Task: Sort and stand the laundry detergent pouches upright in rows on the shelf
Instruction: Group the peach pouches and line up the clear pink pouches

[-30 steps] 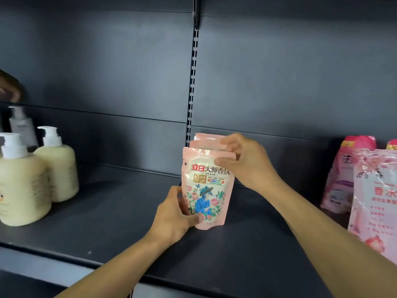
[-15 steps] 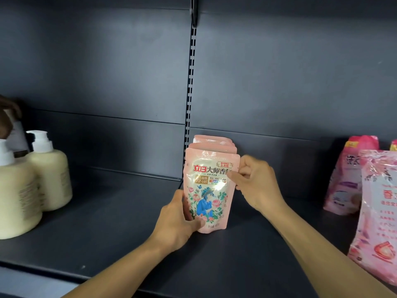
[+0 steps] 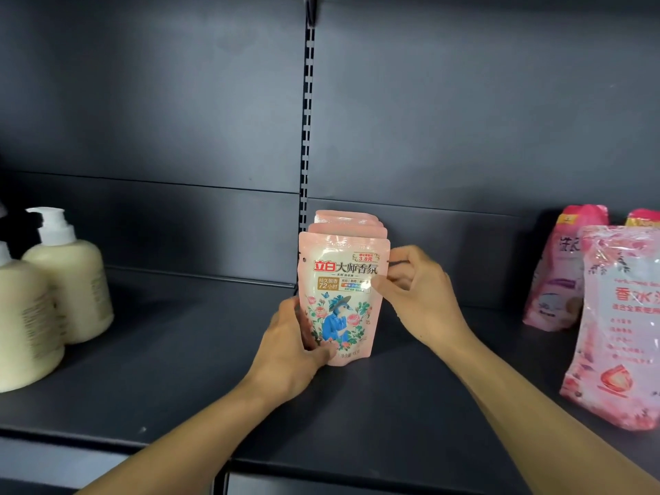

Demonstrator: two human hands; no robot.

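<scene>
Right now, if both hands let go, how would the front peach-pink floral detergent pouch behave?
The front peach-pink floral detergent pouch looks soft-sided, so probably floppy. Its narrow base suggests it could tip forward, though the pouches behind may prop it. The glossy film likely slips under the left hand.

A shop aisle. A dark metal display shelf point(image 3: 178, 369) has a slotted upright strip point(image 3: 306, 137) in its back panel. Stock stands in groups: pink detergent pouches point(image 3: 343, 298), one printed with a price, cream pump bottles point(image 3: 68, 280) and larger pink bags point(image 3: 621, 326).
</scene>
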